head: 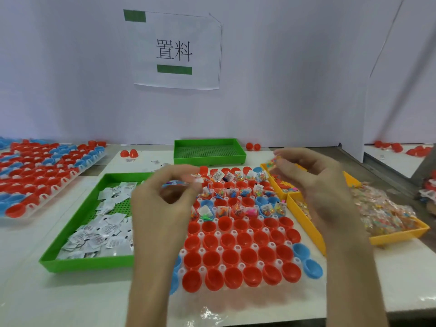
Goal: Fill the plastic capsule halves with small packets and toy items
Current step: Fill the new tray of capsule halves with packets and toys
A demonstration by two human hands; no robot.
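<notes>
Red plastic capsule halves [245, 256]: far rows filled, near rows empty. Left hand [162, 204] pinches blurred toy bits [175, 182]; right hand [313, 182] pinches a colourful bead packet [274, 160].

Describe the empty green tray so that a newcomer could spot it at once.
Start at the paper sign on the white back wall. Straight below it, behind the rack of capsule halves, sits the empty green tray. Unlike the nearer green tray on the left, which holds white packets, its perforated floor is bare.
</notes>
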